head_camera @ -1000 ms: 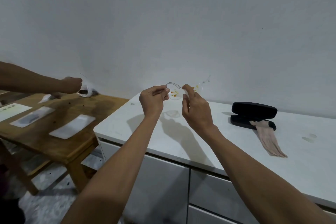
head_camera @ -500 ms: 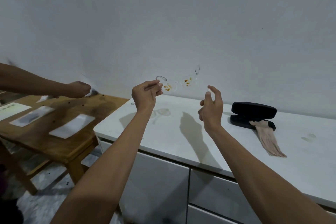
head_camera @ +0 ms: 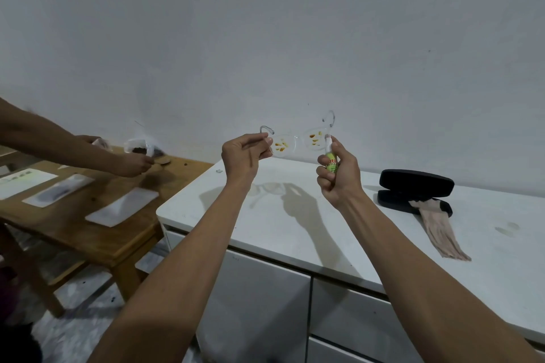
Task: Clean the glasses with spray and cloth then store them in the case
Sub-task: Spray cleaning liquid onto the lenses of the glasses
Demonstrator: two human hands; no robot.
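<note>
— Both hands are up in front of us, over the white cabinet [head_camera: 295, 233]. Our left hand [head_camera: 243, 156] pinches the glasses [head_camera: 298, 143] by one arm of the frame, fingertips closed on it, so the clear frame hangs in the air against the wall.

— And our right hand [head_camera: 339, 175]?

— Wrapped around a small spray bottle [head_camera: 331, 160], green with a red label, held upright. Our first finger lies on its white top, and the nozzle sits just beside the right-side lens, close enough that we cannot tell whether it touches.

— What do we see on the lenses?

— Orange-brown smears on both. The far arm of the frame curls up behind the bottle.

— Where are the case and cloth?

— Over to our right on the cabinet top, well apart from the hands. The black case [head_camera: 415, 190] lies open, lid raised. A beige cloth [head_camera: 439, 230] drapes out of its lower half and trails toward the front edge.

— Anything else around us?

— On the left a wooden table [head_camera: 88, 230] with white sheets [head_camera: 122, 206] lying on it. Another person's arm [head_camera: 59, 141] reaches over it, the hand near a small clear container [head_camera: 138, 148] with something dark inside.
</note>
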